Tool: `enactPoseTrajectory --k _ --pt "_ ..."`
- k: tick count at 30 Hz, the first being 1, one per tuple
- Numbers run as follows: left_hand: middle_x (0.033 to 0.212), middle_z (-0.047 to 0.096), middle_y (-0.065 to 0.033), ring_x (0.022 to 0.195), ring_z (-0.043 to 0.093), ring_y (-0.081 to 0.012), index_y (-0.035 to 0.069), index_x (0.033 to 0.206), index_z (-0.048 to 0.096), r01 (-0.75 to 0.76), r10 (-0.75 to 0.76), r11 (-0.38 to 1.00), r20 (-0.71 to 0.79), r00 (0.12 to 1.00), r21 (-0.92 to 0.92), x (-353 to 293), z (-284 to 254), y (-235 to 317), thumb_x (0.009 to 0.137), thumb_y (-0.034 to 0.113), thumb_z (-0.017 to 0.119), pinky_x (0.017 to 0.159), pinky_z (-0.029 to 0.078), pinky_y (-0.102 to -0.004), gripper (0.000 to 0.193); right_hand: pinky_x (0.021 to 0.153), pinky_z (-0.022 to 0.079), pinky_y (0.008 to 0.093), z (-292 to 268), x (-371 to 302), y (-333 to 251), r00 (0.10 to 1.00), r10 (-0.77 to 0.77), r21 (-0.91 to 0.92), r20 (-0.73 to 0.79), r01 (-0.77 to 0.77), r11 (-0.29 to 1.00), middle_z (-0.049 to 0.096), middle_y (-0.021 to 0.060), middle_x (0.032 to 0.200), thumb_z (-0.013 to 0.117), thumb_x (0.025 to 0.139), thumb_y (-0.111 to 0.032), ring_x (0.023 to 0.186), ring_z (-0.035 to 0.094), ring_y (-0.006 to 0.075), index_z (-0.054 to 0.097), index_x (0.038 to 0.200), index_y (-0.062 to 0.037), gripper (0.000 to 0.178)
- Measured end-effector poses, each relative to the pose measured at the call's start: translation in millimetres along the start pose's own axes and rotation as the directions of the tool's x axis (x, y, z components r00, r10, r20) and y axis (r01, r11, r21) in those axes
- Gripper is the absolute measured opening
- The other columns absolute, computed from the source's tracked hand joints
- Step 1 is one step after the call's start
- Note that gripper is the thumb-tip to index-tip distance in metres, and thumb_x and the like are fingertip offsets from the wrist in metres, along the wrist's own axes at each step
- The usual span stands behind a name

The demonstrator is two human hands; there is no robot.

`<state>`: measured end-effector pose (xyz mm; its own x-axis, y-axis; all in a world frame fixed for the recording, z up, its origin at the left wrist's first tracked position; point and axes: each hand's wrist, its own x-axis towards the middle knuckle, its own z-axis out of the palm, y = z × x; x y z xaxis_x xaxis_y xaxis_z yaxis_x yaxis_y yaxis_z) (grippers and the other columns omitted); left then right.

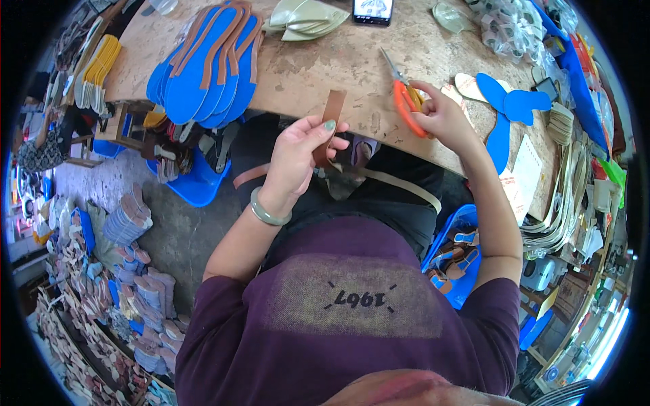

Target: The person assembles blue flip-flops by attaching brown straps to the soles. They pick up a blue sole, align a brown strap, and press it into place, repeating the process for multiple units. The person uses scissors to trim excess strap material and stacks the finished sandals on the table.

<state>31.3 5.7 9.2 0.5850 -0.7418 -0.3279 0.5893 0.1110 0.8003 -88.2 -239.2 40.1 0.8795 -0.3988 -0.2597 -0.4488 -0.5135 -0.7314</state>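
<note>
My left hand (296,150) pinches a brown strap strip (333,108) between thumb and fingers in front of the table's near edge. The strip's upper end stands up above the fingers and the rest hangs below. My right hand (443,118) is closed on the orange handles of a pair of scissors (406,101) over the table edge. The blades point up and away to the left, lying almost together. To the left, a fanned stack of blue insoles (186,95) with brown strips (217,51) on top overhangs the table edge.
A phone (372,12) lies at the table's far side beside pale curved pieces (305,20). More blue pieces (500,139) lie on the right. Blue bins (196,183) stand below, and stacked soles (128,216) cover the floor on the left. A pale band (399,186) crosses my lap.
</note>
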Motion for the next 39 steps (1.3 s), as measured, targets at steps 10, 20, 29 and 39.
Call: enactPoseTrajectory --k 10,20,29,39 --pt "0.084 0.065 -0.0048 0.064 0.058 -0.0064 0.002 0.101 0.059 -0.046 0.046 0.976 0.005 0.999 0.211 -6.2 -2.6 -8.7 0.093 0.019 0.057 0.056 0.045 -0.0184 0.019 0.071 0.046 0.0269 74.0 -107.0 20.3 0.990 -0.099 0.826 0.101 -0.028 0.563 0.049 0.0028 0.097 0.084 0.046 -0.060 0.077 0.050 0.0100 0.025 0.145 -0.0033 0.129" --pt "0.082 0.065 -0.0030 0.062 0.054 -0.0037 0.002 0.099 0.061 -0.001 -0.048 0.920 0.114 0.992 0.392 -20.8 15.9 -18.1 0.092 0.016 0.058 0.054 0.041 -0.0173 0.016 0.060 0.038 0.0225 83.0 -114.8 23.6 0.984 -0.128 0.335 0.124 0.080 0.939 0.048 -0.0011 0.075 0.078 0.051 -0.064 0.068 0.045 0.0075 0.052 0.121 -0.0064 0.094" --pt "0.082 0.065 -0.0030 0.062 0.055 -0.0041 0.002 0.098 0.061 0.085 -0.151 0.889 0.111 0.982 0.451 -23.5 17.5 -15.5 0.091 0.015 0.058 0.054 0.040 -0.0164 0.015 0.059 0.041 0.0216 72.8 -124.0 17.0 0.983 0.079 0.423 0.167 -0.144 0.895 0.048 -0.0027 0.071 0.085 0.066 -0.030 0.063 0.044 0.0058 0.059 0.113 -0.0052 0.059" --pt "0.091 0.060 -0.0033 0.084 0.054 -0.0090 -0.004 0.092 0.064 -0.306 0.055 0.742 0.400 0.915 0.596 -28.3 34.5 -18.8 0.088 0.005 0.061 0.075 0.043 -0.0215 0.010 0.081 0.050 0.0383 14.5 -43.9 11.0 0.793 -0.469 -0.286 -0.389 0.380 0.880 0.065 0.0146 0.101 0.068 0.079 -0.022 0.093 0.062 0.0332 0.063 0.111 -0.0075 0.036"
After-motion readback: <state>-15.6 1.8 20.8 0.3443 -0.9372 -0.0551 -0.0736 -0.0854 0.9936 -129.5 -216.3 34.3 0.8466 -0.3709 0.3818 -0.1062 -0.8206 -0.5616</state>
